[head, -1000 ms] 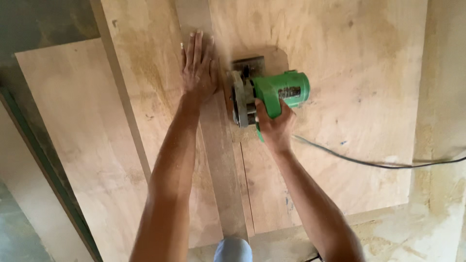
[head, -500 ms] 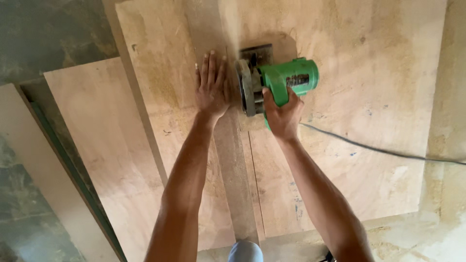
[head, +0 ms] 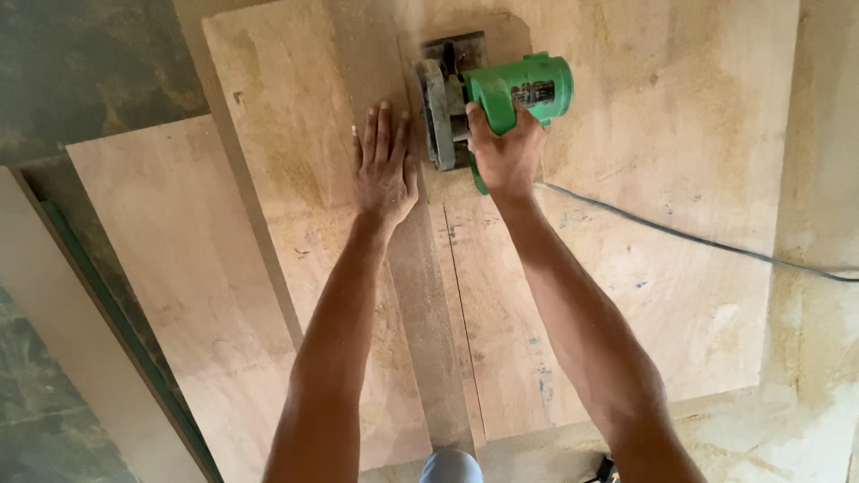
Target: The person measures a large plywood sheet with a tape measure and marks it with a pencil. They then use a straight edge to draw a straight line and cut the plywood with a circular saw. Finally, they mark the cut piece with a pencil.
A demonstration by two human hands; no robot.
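Note:
A green circular saw (head: 488, 94) rests on a large plywood sheet (head: 662, 179) lying on the floor. My right hand (head: 503, 152) grips the saw's green handle from behind. A thin cut line (head: 461, 322) runs from the sheet's near edge up to the saw. My left hand (head: 385, 161) lies flat, fingers spread, on a narrow wooden strip (head: 420, 304) just left of the saw, pressing on it. Sawdust dusts the wood around the blade.
The saw's grey cable (head: 680, 237) trails right across the sheet and off the frame. More plywood boards (head: 170, 268) lie stacked to the left, over a dark green floor (head: 80, 72). Pale dusty floor (head: 823, 340) lies right of the sheet.
The saw and both hands sit farther along the sheet, away from me, and the cut line behind the saw is longer. My left hand stays flat beside the saw.

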